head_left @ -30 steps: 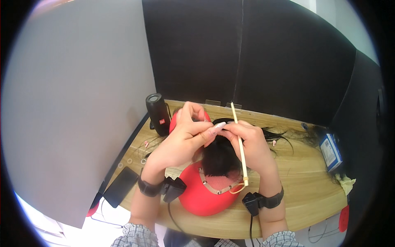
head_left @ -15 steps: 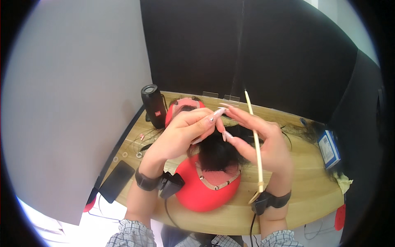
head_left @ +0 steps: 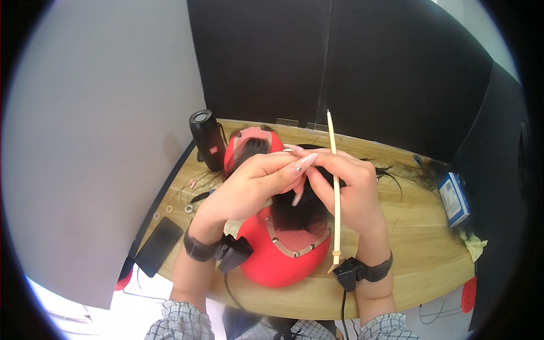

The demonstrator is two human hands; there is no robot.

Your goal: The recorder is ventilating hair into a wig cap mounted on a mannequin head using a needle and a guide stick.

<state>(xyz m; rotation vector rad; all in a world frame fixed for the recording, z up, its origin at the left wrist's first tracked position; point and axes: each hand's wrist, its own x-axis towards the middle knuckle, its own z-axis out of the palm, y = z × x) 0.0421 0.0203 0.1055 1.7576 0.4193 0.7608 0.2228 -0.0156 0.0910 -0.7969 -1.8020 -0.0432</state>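
My left hand (head_left: 258, 184) is closed, thumb pressed against the bent fingers above a tuft of black hair (head_left: 297, 214); whatever it pinches is hidden. My right hand (head_left: 352, 190) meets it at the fingertips, thumb and fingers drawn together. A slim cream stick (head_left: 337, 218) is lodged in the right hand, its pointed end up and a band wound around its lower end. Under both hands sits a red rounded head form (head_left: 273, 266) with pinkish net, a beige edging strip and several pins. The hair grows from that net.
Behind my left hand stands a second red form (head_left: 275, 140) with hair, beside a black cylindrical speaker (head_left: 206, 139). A dark phone (head_left: 160, 247) and small rings (head_left: 169, 209) lie at the left. Rightward are loose hair (head_left: 416, 175), a blue-white box (head_left: 454, 199) and a crumpled yellowish piece (head_left: 474, 246).
My right hand has shifted left, and its fingertips have closed in against my left hand. The stick moved left with it and stands more upright. The left hand stays nearly in place.
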